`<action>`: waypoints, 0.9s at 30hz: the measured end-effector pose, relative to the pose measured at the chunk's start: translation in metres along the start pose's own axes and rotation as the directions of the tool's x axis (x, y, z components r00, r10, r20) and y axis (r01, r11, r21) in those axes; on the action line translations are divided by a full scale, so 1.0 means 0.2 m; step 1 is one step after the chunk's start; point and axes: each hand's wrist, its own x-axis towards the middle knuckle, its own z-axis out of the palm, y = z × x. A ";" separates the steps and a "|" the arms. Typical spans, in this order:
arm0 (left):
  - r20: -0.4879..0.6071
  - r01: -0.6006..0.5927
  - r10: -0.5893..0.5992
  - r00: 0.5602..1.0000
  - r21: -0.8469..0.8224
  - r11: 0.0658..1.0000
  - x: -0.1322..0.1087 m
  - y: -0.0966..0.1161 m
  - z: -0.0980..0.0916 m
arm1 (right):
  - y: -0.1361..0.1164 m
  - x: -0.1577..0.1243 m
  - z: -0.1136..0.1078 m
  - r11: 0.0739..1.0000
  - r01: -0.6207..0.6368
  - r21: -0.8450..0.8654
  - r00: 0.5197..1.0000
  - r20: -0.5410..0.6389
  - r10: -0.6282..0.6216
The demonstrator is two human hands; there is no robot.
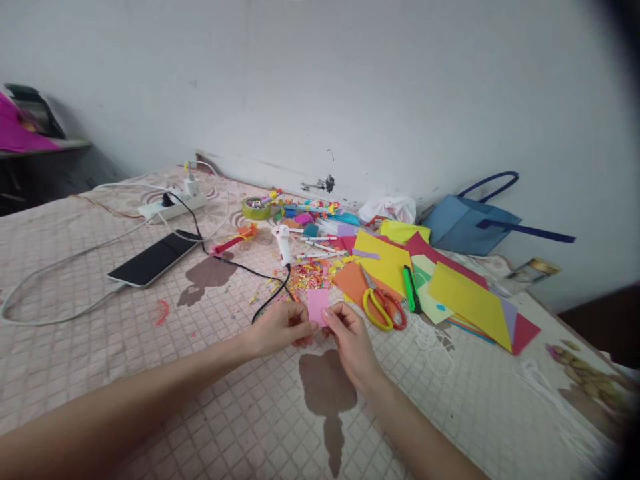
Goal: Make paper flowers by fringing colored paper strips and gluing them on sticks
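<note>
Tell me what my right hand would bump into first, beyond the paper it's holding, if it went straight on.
Past the pink paper, your right hand would probably meet the scraps; its height is unclear, so it might pass over them toward the glue gun.

No text, label, brand, number or sign can be read anywhere here

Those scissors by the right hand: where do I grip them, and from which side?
Probably best by the looped handles of the scissors, from the near side with the right hand: the loops face the person, while the blades point away toward the wall.
</note>
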 end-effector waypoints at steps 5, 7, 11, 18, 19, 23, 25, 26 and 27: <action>-0.170 -0.084 0.092 0.981 0.051 0.995 0.02 0.01 -0.04 | -0.01 -0.01 0.00 1.000 -0.017 -0.012 0.999 0.039 0.017; -0.211 -0.086 0.082 0.974 -0.010 0.996 0.02 0.01 -0.04 | -0.02 -0.01 0.00 0.999 -0.040 -0.015 0.996 0.076 0.041; -0.234 -0.044 0.016 0.972 -0.114 0.992 0.02 0.02 -0.04 | -0.02 -0.02 0.01 0.996 -0.084 0.002 0.990 0.112 0.083; -0.282 -0.128 0.076 0.956 -0.169 0.977 0.03 0.03 -0.05 | -0.03 -0.03 0.05 0.944 -0.207 0.258 0.972 0.167 0.168; -0.261 -0.154 0.097 0.960 -0.206 0.966 0.02 0.03 -0.05 | -0.04 -0.02 0.05 0.902 -0.255 0.350 0.961 0.194 0.197; -0.019 -0.188 0.193 0.981 -0.331 0.925 0.00 0.04 -0.07 | -0.05 -0.02 0.05 0.692 -0.478 0.542 0.874 0.369 0.315; 0.048 -0.182 0.210 0.976 -0.340 0.923 0.00 0.05 -0.07 | -0.05 -0.02 0.04 0.667 -0.547 0.506 0.826 0.456 0.332; 0.044 -0.190 0.217 0.975 -0.336 0.923 0.00 0.05 -0.08 | -0.05 -0.03 0.04 0.680 -0.558 0.475 0.812 0.482 0.329; 0.023 -0.203 0.222 0.975 -0.325 0.924 0.00 0.05 -0.08 | -0.05 -0.03 0.03 0.705 -0.555 0.441 0.806 0.495 0.325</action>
